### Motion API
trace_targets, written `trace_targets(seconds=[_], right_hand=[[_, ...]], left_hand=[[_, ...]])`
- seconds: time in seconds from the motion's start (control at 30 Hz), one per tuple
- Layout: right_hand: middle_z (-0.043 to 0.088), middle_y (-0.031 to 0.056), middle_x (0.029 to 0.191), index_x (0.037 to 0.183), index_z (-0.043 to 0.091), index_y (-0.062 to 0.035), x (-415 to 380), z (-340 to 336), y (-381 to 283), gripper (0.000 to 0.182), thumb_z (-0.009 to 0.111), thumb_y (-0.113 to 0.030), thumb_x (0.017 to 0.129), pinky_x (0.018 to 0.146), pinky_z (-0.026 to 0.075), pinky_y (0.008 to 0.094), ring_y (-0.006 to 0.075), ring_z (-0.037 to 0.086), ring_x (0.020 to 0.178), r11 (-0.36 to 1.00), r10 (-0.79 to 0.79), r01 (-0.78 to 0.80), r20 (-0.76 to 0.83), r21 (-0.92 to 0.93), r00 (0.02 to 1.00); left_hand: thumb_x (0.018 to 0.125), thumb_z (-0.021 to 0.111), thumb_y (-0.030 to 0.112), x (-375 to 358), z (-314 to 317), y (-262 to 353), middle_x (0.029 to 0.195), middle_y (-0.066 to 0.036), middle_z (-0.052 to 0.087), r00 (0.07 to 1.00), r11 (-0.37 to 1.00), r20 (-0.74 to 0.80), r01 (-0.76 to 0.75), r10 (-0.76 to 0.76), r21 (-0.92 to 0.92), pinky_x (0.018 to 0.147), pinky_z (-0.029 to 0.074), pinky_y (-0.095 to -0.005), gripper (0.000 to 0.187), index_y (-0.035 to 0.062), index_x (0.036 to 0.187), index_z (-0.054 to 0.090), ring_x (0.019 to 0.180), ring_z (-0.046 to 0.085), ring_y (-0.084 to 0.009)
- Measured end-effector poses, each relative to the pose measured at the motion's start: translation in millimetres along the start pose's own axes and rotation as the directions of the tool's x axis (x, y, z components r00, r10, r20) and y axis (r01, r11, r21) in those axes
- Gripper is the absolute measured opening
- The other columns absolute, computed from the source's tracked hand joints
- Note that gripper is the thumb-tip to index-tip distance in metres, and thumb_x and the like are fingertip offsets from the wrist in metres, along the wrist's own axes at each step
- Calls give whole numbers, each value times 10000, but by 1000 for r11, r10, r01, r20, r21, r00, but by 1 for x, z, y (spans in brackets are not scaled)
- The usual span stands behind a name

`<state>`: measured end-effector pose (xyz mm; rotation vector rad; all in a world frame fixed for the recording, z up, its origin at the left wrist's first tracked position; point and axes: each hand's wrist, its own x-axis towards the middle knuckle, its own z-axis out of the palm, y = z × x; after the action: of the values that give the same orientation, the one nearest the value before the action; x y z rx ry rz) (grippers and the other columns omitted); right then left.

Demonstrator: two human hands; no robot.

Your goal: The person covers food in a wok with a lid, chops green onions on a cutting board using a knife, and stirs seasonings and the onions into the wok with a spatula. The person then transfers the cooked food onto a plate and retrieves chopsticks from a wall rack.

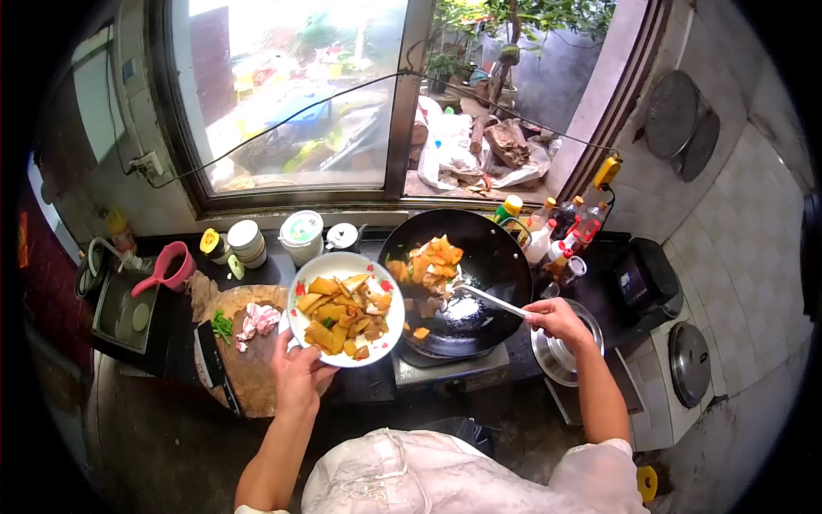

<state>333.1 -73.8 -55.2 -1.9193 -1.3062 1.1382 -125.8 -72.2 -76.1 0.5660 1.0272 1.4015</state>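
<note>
My left hand [297, 373] grips the near left rim of a white plate with red flower marks [393, 336], thumb and fingers at its edge. Browned yellow slices [336, 313], perhaps potato, are heaped on the plate. Just right of it is a black wok [505, 257] on a stove [458, 367]. My right hand [558, 320] is closed around the pale handle of a wok spatula [495, 301]. The spatula's head is mostly hidden under a clump of orange-brown slices [435, 264] at the wok's left side. Oil shines on the wok's bottom.
A round cutting board [257, 377] with a cleaver [216, 364], raw meat pieces [259, 320] and chopped greens [222, 325] lies left. Sauce bottles [561, 236] stand right of the wok, near a metal lid [548, 351]. Lidded tubs [301, 236] line the window.
</note>
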Motion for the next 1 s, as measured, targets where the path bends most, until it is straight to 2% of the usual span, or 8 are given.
trace_targets(seconds=[0.1,0.13,0.23,0.33,0.47,0.57,0.9,1.0], right_hand=[[692,30,799,1070,725,-17,-21,-28,-8,299,720,-188,824,570,444,241,91,618,697,994,-82,74,-113,-80,990],[703,22,802,1067,734,-42,-27,-36,-6,294,719,-203,821,610,459,248,92,630,728,991,-135,134,-134,-20,982],[739,65,838,1074,738,-102,-69,-34,-27,308,713,-257,809,687,498,289,144,679,743,958,-196,100,-356,-270,914],[728,99,896,1082,729,-148,-108,-10,-52,292,699,-261,815,709,514,312,219,694,768,907,-292,95,-449,-411,845],[618,86,773,1073,703,-178,-122,22,-33,251,722,-228,828,615,482,414,302,631,691,700,-568,148,-420,-698,708],[608,78,792,1080,693,-190,-128,26,-29,252,723,-204,830,599,471,413,295,620,675,604,-658,100,-423,-791,623],[604,32,830,1104,695,-154,-139,14,-15,326,742,-132,782,625,459,375,245,602,728,392,-878,90,-343,-915,333],[602,30,836,1116,700,-151,-134,13,-1,335,740,-131,784,622,452,370,241,597,727,369,-883,81,-323,-926,341]], left_hand=[[837,575,-48,15,28,-21,1072,-174,627,998,997,20,60,-61,41,601,632,-350,558,24,1348,362,810,705,-253],[835,572,-53,18,39,-27,1083,-171,626,996,996,31,76,-78,38,617,635,-367,555,25,1343,363,803,702,-255],[839,554,-59,23,65,-43,1091,-177,626,987,990,84,136,-137,19,640,638,-385,565,17,1355,335,845,705,-269],[838,554,-58,30,85,-65,1069,-188,620,973,982,130,191,-191,14,664,634,-414,549,12,1337,337,842,704,-288],[832,527,-55,27,105,-80,1104,-211,614,960,971,142,241,-239,8,693,635,-452,475,-5,1285,389,835,704,-327],[825,533,-50,20,105,-89,1132,-210,602,949,963,169,269,-266,2,711,630,-465,483,9,1282,389,873,699,-329],[810,550,-59,8,99,-86,1128,-202,606,940,956,192,291,-282,-21,769,610,-490,537,23,1310,374,895,692,-340],[810,547,-62,9,94,-90,1123,-202,610,946,961,184,275,-267,-19,720,625,-445,532,27,1308,383,887,695,-328]])
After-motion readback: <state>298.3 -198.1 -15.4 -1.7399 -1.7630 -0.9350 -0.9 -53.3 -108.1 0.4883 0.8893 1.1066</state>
